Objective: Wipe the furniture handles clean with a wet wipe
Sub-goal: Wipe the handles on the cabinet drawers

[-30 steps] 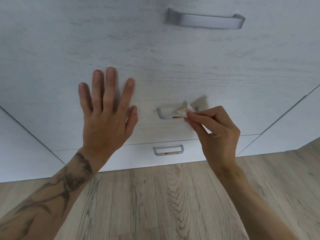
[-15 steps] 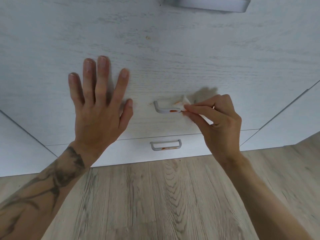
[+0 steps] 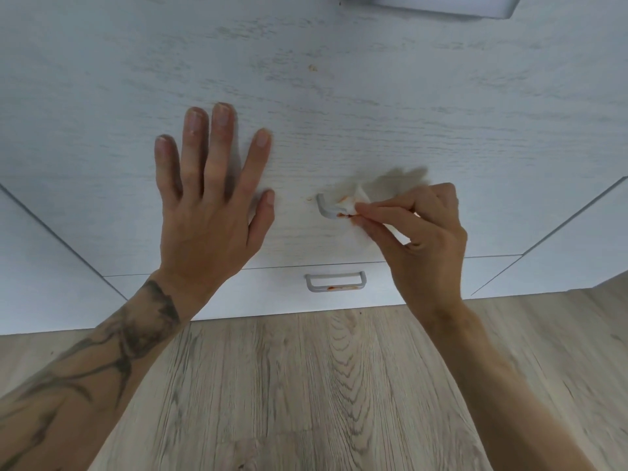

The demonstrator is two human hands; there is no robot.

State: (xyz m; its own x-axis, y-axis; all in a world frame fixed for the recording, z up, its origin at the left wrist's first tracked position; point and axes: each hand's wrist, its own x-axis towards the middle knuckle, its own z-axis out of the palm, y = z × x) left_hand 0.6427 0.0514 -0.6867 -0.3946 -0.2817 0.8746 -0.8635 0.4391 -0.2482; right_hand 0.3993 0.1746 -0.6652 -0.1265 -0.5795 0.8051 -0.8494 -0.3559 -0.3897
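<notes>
My right hand (image 3: 421, 232) is pinching a crumpled white wet wipe (image 3: 353, 202) on the grey metal handle (image 3: 324, 209), my left hand (image 3: 210, 212) lying spread flat. With the wipe already soiled, I'm risking smearing the orange grime (image 3: 341, 215).

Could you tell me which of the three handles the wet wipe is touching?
The middle handle: the right hand pinches the wet wipe against it. The orange-stained bottom handle and the top handle are touched by nothing.
</notes>
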